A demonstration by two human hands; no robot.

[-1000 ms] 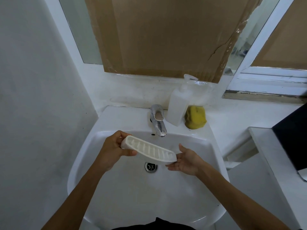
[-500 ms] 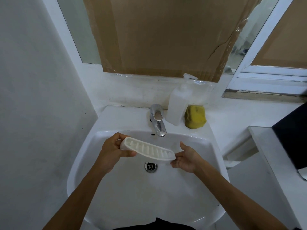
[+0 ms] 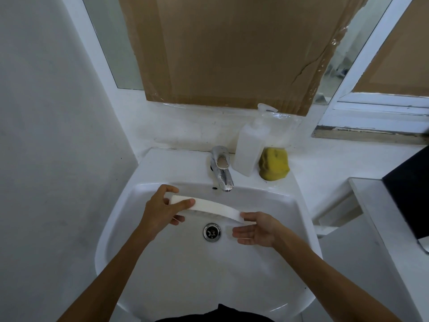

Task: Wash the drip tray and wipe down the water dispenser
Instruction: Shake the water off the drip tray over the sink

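Now, on the left, I see the left hand [image 3: 160, 211] gripping one end of the white drip tray [image 3: 216, 208], thumb on its side and fingers curled under it. I see the tray held over the sink [image 3: 120, 210], above the drain [image 3: 212, 232] and in front of the faucet [image 3: 221, 168]. On the right, the right hand [image 3: 257, 230] is spread flat, its thumb touching the tray's other end.

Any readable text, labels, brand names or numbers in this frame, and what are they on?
None can be read.
Soap bottle: plain white, no label visible.
Drip tray: plain white side, no marking.
Tap: no marking legible.
Cardboard over the window: no print visible.
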